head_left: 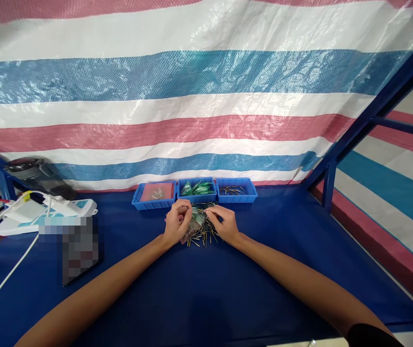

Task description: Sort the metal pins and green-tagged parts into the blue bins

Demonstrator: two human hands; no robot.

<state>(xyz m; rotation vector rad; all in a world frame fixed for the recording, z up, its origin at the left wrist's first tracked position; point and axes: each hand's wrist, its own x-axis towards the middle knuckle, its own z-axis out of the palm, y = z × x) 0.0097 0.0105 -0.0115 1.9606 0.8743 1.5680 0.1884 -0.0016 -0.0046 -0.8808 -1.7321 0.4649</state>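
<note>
My left hand (178, 222) is closed, thumb and fingers pinched together, at the left side of a pile of thin brass-coloured metal pins (203, 237). Whatever it may hold is hidden. Opposite it, my right hand (225, 224) is also in a pinch, with a thin metal pin (201, 210) at its fingertips. Clear plastic bags (196, 220) lie between the two hands, partly among the pins. Just behind, a blue bin (237, 198) contains more thin pins. Next to it, another blue bin (197, 198) holds green plastic packets (201, 188).
The left blue bin (154, 206) has a pinkish sheet and small pale pieces inside. On the left are a power strip (14, 226) with white cables, a dark bottle (42, 176) and a blurred-out flat object (81, 253). A blue frame post (327, 185) stands right.
</note>
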